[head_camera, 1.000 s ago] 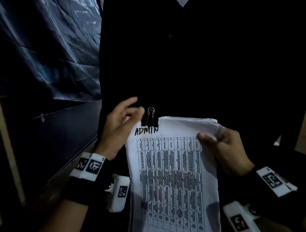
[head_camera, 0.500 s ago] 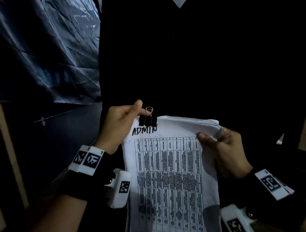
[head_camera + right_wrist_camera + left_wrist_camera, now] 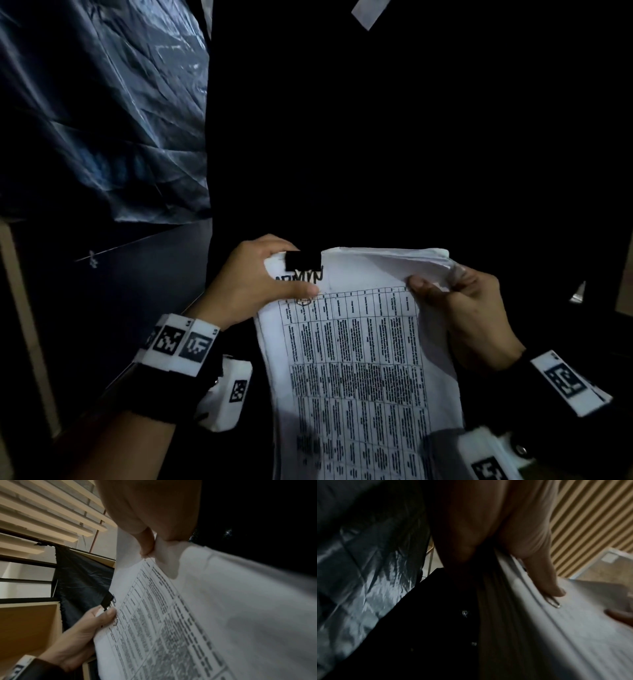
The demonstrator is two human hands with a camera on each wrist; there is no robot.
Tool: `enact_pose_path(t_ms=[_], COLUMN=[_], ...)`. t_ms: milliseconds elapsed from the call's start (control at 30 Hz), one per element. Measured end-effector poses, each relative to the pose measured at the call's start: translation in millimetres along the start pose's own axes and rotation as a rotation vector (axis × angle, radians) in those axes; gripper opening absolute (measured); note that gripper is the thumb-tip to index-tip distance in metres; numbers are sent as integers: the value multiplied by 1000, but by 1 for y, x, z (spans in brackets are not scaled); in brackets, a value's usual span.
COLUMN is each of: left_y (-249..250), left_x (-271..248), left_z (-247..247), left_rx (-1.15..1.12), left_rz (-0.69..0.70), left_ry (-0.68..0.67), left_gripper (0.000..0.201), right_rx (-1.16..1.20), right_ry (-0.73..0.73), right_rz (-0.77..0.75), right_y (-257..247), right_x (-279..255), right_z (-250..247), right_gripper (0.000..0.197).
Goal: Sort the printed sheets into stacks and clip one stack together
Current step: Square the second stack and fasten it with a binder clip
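Observation:
A stack of printed sheets (image 3: 359, 359) with a dense table and "ADMIN" handwritten at the top is held up in front of me. A black binder clip (image 3: 303, 260) bites its top edge near the left corner. The clip's front wire handle (image 3: 304, 300) lies folded flat on the top sheet. My left hand (image 3: 291, 274) grips that corner, thumb pressing on the handle, fingers behind the stack. In the left wrist view the handle (image 3: 554, 603) pokes out from under the thumb. My right hand (image 3: 442, 282) pinches the stack's top right corner, where the sheets curl.
Crinkled dark plastic sheeting (image 3: 102, 120) hangs at the left above a dark ledge (image 3: 137, 274). Black cloth (image 3: 376, 137) fills the space straight ahead. A slatted wooden wall (image 3: 590, 520) and a wooden board (image 3: 29, 626) show in the wrist views.
The clip's front wire handle stood upright above the stack's edge. My left hand has folded it down onto the top sheet and now holds it under the thumb. The right hand kept its grip.

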State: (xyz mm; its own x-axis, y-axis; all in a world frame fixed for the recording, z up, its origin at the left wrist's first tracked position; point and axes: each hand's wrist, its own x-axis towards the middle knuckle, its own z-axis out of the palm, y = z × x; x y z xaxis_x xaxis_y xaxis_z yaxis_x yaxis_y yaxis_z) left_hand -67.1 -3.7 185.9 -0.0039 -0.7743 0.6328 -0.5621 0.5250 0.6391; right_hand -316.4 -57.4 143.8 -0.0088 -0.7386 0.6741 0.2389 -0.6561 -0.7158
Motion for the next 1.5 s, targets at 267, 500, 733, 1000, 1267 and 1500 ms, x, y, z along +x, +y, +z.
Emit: enact_pose_path(t_ms=[267, 500, 733, 1000, 1267, 1500], left_y=[-13, -31, -69, -122, -134, -131], left_x=[-10, -34, -67, -90, -150, -157], left_z=[10, 32, 54, 75, 78, 83], left_rx=[-519, -624, -660, -481, -173, 204], left_rz=[-181, -272, -401, -729, -949, -686], left_ry=[142, 62, 30, 112, -403, -482], left_gripper=[60, 43, 78, 92, 91, 46], right_rx=[81, 79, -35, -440, -527, -791], right_ry=[-22, 69, -19, -290, -248, -550], right_rz=[-37, -9, 348, 890, 1113, 1149], right_y=[-9, -3, 23, 76, 128, 99], right_x=[-4, 5, -11, -68, -115, -104], right_z=[3, -4, -18, -44, -63, -56], right_gripper=[26, 18, 14, 21, 16, 26])
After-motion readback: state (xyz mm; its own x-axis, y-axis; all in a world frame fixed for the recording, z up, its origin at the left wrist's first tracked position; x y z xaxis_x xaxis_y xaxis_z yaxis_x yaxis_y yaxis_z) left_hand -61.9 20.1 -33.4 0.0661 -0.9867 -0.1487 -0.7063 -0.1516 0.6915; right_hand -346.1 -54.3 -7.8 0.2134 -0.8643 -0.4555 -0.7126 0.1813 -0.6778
